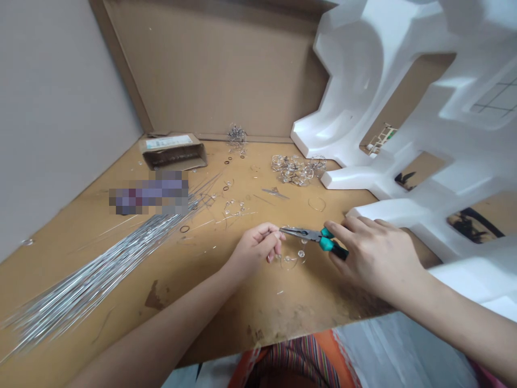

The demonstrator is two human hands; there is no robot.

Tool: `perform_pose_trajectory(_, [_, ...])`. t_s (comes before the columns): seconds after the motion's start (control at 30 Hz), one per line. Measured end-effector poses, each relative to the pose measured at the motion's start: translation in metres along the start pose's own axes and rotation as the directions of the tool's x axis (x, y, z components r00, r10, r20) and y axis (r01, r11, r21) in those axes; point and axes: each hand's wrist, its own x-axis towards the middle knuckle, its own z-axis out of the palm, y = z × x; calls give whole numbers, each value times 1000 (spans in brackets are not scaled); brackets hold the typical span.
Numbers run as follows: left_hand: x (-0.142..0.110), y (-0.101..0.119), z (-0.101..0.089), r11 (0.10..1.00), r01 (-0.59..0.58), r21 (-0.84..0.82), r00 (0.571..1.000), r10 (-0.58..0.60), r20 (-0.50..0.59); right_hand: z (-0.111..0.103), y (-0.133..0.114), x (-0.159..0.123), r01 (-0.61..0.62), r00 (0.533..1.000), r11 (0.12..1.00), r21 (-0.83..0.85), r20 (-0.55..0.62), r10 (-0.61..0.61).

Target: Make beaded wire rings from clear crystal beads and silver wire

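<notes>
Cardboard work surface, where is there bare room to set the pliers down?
The widest bare patch is on the cardboard work surface, near its front edge, between the left forearm and the right hand. It's crowded around the needle-nose pliers, the silver wire bundle and the wire loops.

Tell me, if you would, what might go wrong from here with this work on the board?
The tips of the needle-nose pliers in the right hand sit right at the fingertips of the left hand, so a slip could pinch them. The small clear bead lies loose on the board and could be knocked away. The bundle of silver wires lies near the left forearm, so its ends might scratch it.
</notes>
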Motion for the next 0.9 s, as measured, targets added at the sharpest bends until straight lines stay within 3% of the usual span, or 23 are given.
perform_pose_trajectory(0.37, [1,-3,1,1000,0,1,1000,0,5,-2,-1,2,-45,994,998,47,101,40])
perform_pose_trajectory(0.43, [4,-5,-2,1000,17,2,1000,-16,-25,-3,-1,3,-72,987,992,106,153,56])
perform_pose_trajectory(0.53, [9,-9,-11,999,38,-20,992,-40,-117,2,4,5,-135,955,936,326,293,35])
perform_pose_trajectory(0.6, [12,-9,-19,998,29,-62,989,-38,-145,13,9,6,-238,915,866,441,400,47])
perform_pose_trajectory(0.7, [13,-5,-26,987,28,-159,995,-43,-89,38,12,4,-368,878,831,418,451,162])
perform_pose_trajectory(0.9, [7,2,-23,942,160,-295,986,-138,91,82,-7,-2,-288,935,828,481,329,134])
